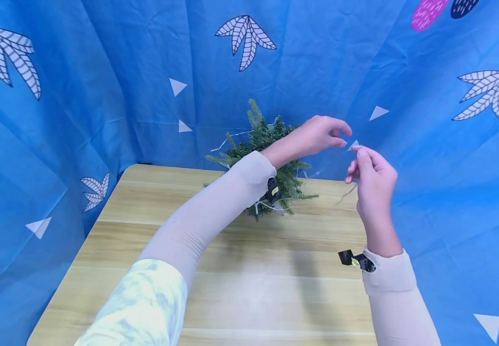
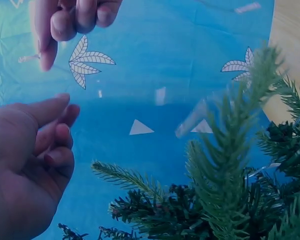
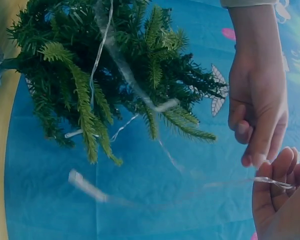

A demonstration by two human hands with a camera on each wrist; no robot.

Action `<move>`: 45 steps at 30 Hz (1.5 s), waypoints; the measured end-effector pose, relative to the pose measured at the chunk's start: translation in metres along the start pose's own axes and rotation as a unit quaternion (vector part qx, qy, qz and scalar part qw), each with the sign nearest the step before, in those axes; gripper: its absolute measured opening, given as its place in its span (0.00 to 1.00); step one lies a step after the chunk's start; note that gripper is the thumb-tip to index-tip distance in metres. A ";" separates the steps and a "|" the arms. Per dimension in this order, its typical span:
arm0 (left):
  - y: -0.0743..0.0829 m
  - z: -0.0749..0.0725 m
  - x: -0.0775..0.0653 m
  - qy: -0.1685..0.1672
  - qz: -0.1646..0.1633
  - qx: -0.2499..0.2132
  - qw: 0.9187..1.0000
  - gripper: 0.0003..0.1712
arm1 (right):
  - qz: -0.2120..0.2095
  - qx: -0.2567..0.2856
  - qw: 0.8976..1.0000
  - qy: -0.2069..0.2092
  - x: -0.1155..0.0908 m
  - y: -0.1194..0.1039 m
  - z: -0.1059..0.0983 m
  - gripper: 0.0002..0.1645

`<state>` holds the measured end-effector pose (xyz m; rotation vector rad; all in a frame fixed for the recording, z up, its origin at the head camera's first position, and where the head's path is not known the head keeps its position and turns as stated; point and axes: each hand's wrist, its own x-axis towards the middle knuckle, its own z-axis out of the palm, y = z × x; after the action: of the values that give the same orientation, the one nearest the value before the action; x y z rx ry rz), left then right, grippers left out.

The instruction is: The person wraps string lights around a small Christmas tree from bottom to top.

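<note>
A small artificial Christmas tree [image 1: 255, 137] stands at the table's far edge, with a thin clear string light [image 3: 101, 55] wound among its branches. My right hand [image 1: 375, 180], right of the tree, pinches the loose wire of the string light between thumb and fingers. In the right wrist view the wire crosses those fingers, and a blurred clear bulb [image 3: 87, 187] hangs from it. My left hand [image 1: 316, 137] reaches past the tree, its fingers loosely bent and a gap between thumb and forefinger. Nothing shows in its grasp. The left forearm hides part of the tree in the head view.
A pale wooden table [image 1: 249, 288] spreads out below the arms. Blue cloth [image 1: 145, 57] printed with leaves and triangles hangs behind and on both sides, close to the tree and the right hand.
</note>
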<state>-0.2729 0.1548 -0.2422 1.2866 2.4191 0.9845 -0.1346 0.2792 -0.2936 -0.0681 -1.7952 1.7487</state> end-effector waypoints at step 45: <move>-0.010 -0.072 0.039 0.129 -0.038 -0.088 0.987 0.11 | 0.005 -0.056 0.998 -0.026 -0.009 0.010 0.011 0.17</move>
<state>-0.3371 0.1499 -0.1906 1.0568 2.4745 1.3831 -0.1359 0.2667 -0.3055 -0.0780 -1.9339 1.6689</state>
